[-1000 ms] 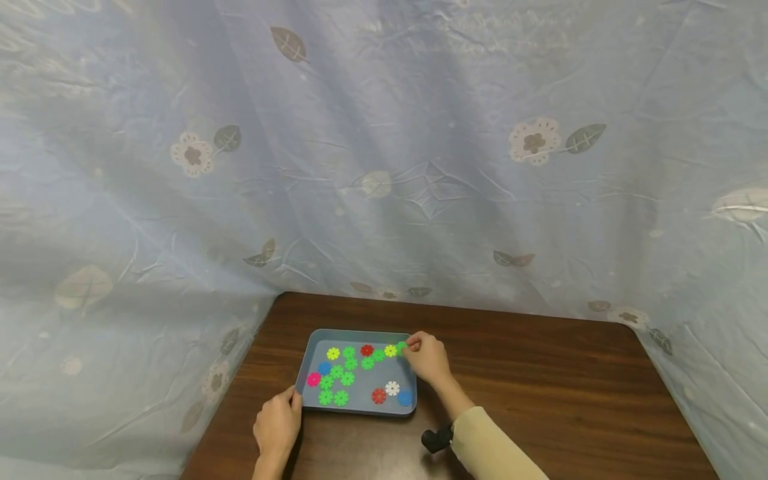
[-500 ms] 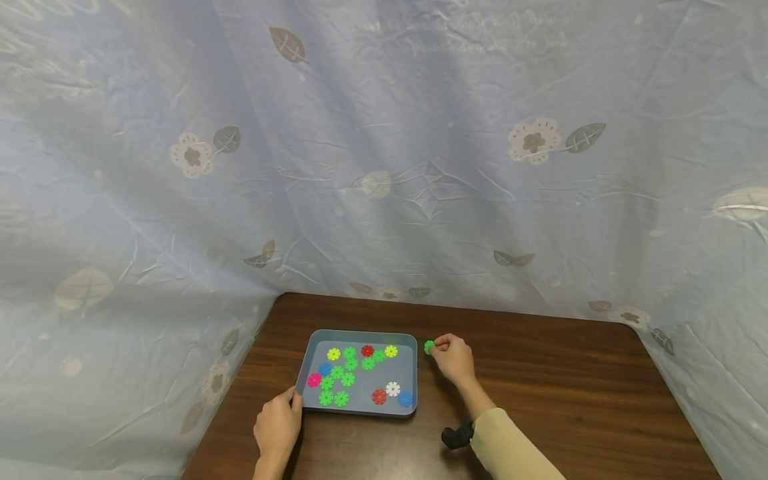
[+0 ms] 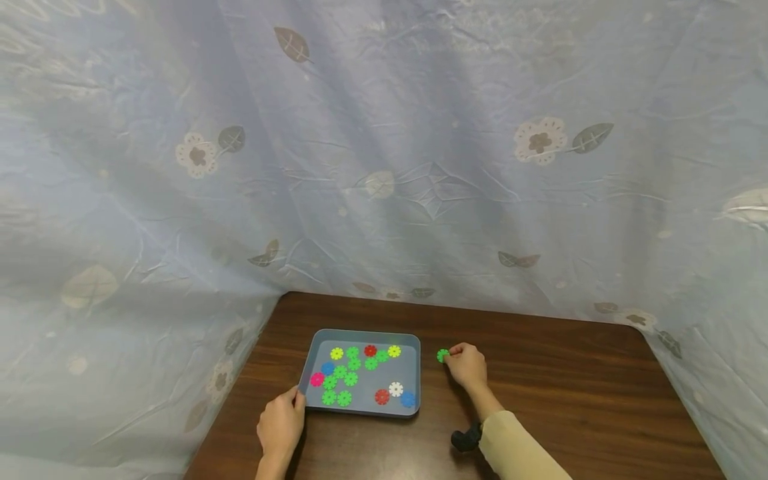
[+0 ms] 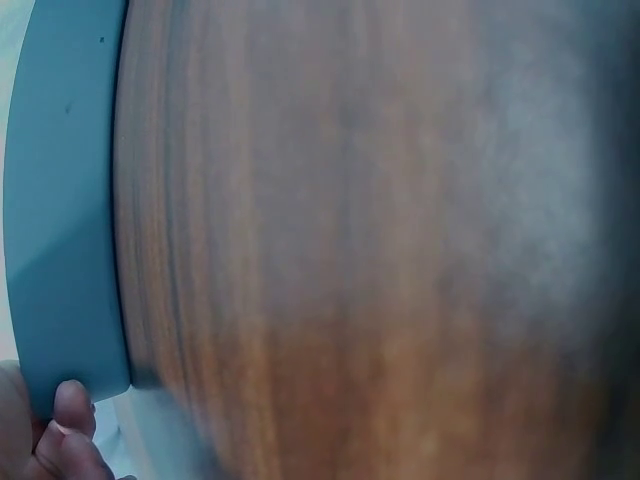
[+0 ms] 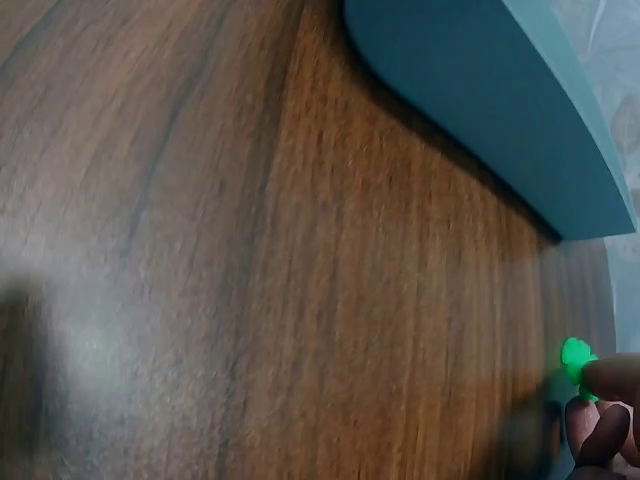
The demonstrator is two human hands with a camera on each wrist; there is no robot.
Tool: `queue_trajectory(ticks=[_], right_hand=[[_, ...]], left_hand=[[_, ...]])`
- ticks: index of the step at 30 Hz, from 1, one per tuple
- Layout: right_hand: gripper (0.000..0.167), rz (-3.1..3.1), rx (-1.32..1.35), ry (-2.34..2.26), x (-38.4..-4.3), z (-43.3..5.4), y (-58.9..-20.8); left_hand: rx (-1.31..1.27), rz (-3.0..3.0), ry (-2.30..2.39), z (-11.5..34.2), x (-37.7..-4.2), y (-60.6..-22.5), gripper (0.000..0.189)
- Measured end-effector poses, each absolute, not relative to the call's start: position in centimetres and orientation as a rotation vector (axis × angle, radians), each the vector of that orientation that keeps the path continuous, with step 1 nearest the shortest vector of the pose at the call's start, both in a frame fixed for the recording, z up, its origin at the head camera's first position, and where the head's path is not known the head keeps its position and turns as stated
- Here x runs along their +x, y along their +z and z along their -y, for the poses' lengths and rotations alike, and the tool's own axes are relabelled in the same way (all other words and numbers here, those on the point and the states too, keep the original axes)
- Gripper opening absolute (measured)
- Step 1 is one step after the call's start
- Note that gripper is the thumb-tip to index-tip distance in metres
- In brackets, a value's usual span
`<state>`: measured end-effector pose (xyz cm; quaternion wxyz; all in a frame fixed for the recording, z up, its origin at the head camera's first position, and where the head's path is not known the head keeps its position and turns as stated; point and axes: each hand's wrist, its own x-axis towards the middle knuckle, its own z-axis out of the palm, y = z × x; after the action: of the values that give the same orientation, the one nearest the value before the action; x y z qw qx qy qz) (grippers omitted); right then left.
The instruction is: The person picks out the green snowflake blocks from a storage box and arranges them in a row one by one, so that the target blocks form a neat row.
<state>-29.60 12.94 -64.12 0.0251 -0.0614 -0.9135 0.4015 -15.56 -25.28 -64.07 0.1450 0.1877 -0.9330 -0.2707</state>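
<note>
A grey-blue tray [image 3: 366, 409] holds several flower-shaped plastic discs. Green ones such as this green disc [image 3: 344, 399] are most common, along with a pink disc [image 3: 317, 379], a white disc [image 3: 395, 389] and red, yellow and blue ones. My left hand [image 3: 281, 421] grips the tray's near left corner, thumb at the rim; the left wrist view shows its fingertips [image 4: 74, 408] against the tray's wall. Beyond the tray's right side, my right hand [image 3: 468, 367] pinches another green disc [image 3: 443, 355] between thumb and fingers. Whether this disc touches the table is unclear.
Beneath the tray is a dark brown wooden table [image 3: 558, 380]. A pale curtain [image 3: 384, 147] printed with leaves and flowers hangs behind and at both sides. A black device [image 3: 467, 438] is on the right wrist by a beige sleeve [image 3: 519, 447].
My right hand has carried the green disc from the tray's far right corner, over the rim, to the table's right side, then slightly nearer me. My left hand keeps its grip on the tray.
</note>
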Motion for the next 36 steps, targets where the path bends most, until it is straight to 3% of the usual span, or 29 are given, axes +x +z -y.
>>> queue_trajectory(ticks=[16, 36], right_hand=[[0.018, 2.818, -0.165, 1.199, -29.6, -13.2, -64.0], [0.020, 2.775, 0.152, 1.248, -28.1, -6.7, -61.2]], left_hand=[[0.520, 2.668, -0.791, 25.3, -15.5, -64.2, 0.029], [0.536, 2.670, -0.794, 25.3, -15.6, -64.3, 0.030]])
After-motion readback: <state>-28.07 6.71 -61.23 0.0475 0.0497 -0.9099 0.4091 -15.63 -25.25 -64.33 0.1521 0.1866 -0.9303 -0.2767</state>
